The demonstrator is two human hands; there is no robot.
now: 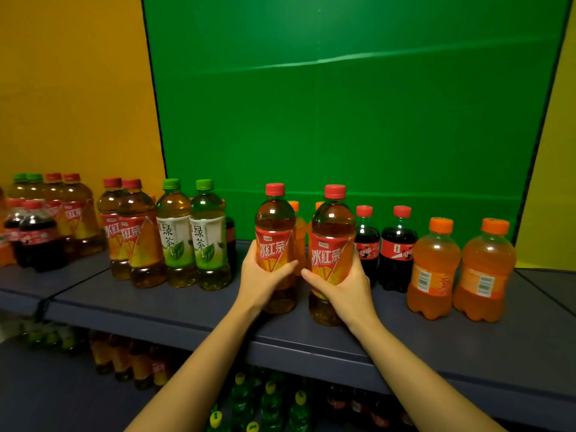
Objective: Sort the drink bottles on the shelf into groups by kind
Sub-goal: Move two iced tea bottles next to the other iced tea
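On the dark shelf (pixel 174 310), before a green backdrop (pixel 343 104), stand plastic bottles grouped by kind. At the middle, the left hand (pixel 261 275) is wrapped around one red-capped iced tea bottle (pixel 275 241), and the right hand (pixel 343 285) is wrapped around a second iced tea bottle (pixel 332 244); both bottles are upright, side by side, filled with amber tea, their bases at the shelf surface. To the left stand two more iced tea bottles (pixel 132 229) and, beside them, two green-capped green tea bottles (pixel 193 235) of paler liquid. To the right are two orange soda bottles (pixel 458 269) with orange caps, and behind these, nearer the held pair, two small cola bottles (pixel 383 247) of dark liquid with red caps. Two further orange-capped bottles are partly hidden behind the held ones. At far left, on the adjoining shelf, stand more tea and cola bottles (pixel 37 219). Blurred bottles fill the lower shelf (pixel 268 397).
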